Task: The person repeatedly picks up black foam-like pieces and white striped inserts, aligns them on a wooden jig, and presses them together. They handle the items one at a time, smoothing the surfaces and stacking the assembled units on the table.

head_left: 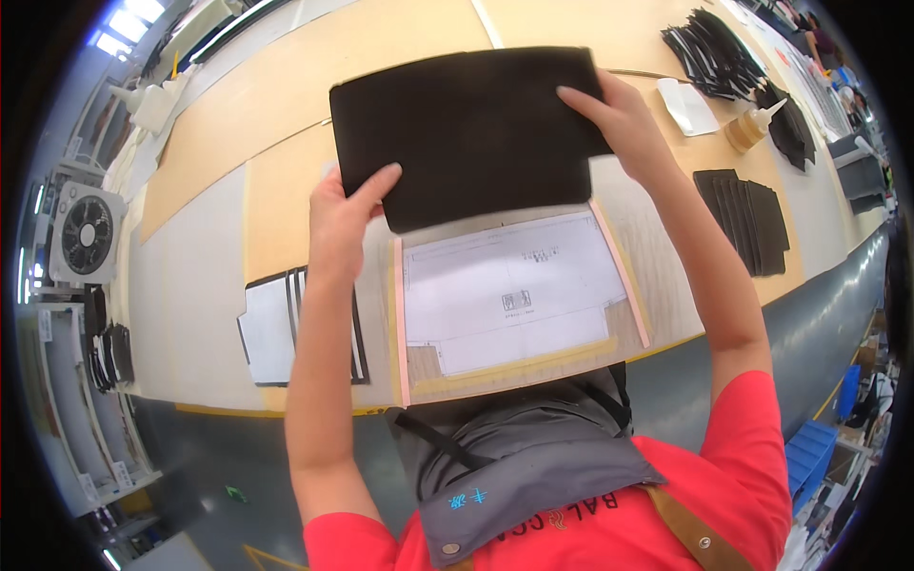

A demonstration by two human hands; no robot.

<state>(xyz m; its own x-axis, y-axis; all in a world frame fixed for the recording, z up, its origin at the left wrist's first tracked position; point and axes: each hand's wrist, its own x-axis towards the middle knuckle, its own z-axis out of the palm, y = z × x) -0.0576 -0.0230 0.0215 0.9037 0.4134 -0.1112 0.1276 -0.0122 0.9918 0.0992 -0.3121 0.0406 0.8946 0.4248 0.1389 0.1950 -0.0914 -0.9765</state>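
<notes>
A flat black panel (466, 133) with a notched lower right corner is held up over the table between my two hands. My left hand (345, 205) grips its lower left edge, thumb on the front face. At the upper right edge, my right hand (619, 119) pinches the panel, its thumb also on the front and the other fingers hidden behind. Beneath the panel lies a white paper template (505, 295) with printed outlines, taped to the table between two pink strips (401, 324). Left of the template, partly behind my left forearm, are overlapping white-faced panels with black edges (269, 333).
Stacked black panels (747, 224) lie at the right, below a glue bottle (752, 127) and a white sheet (687, 107). More black pieces (714, 57) are piled at the far right. A white bottle (148, 103) stands far left, near a fan (88, 231). The table's front edge is yellow.
</notes>
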